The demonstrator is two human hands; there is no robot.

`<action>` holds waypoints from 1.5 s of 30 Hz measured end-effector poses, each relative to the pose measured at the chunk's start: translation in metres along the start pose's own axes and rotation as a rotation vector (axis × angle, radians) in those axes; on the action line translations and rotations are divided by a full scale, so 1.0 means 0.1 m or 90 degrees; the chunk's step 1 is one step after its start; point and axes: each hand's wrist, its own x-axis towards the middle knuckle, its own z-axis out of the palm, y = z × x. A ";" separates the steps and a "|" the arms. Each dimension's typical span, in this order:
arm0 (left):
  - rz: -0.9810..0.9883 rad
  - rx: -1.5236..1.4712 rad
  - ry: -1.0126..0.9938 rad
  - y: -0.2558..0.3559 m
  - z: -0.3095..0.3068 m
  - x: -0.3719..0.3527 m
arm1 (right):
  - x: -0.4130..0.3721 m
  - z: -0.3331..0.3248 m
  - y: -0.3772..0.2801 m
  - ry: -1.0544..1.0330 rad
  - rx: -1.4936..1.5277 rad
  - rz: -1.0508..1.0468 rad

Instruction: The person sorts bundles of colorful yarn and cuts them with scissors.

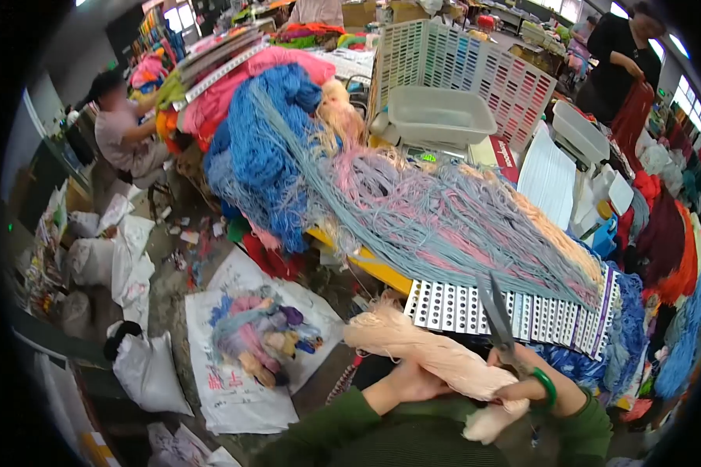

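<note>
A thick skein of pale peach yarn [436, 354] lies across both hands at the front of my body. My left hand [417, 381] is closed round its underside, near the middle. My right hand [541, 377] holds green-handled scissors [500, 315], blades pointing up and apart, and also touches the skein's right end, where a loose tail hangs down. Just beyond the scissors is a row of white cards with round holes [463, 307]. Long blue, pink and grey threads [444, 218] spread over the table behind the cards.
Blue yarn [273, 124] is heaped at the back left. Behind the threads stand a clear plastic bin [442, 115] and a white lattice basket [514, 86]. A white sack with yarn scraps [237, 397] lies on the floor. One person sits at left; another stands at back right.
</note>
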 end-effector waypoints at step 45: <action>0.428 0.398 0.038 0.75 0.80 -0.13 | 0.42 0.20 0.42 -0.093 -0.200 -0.160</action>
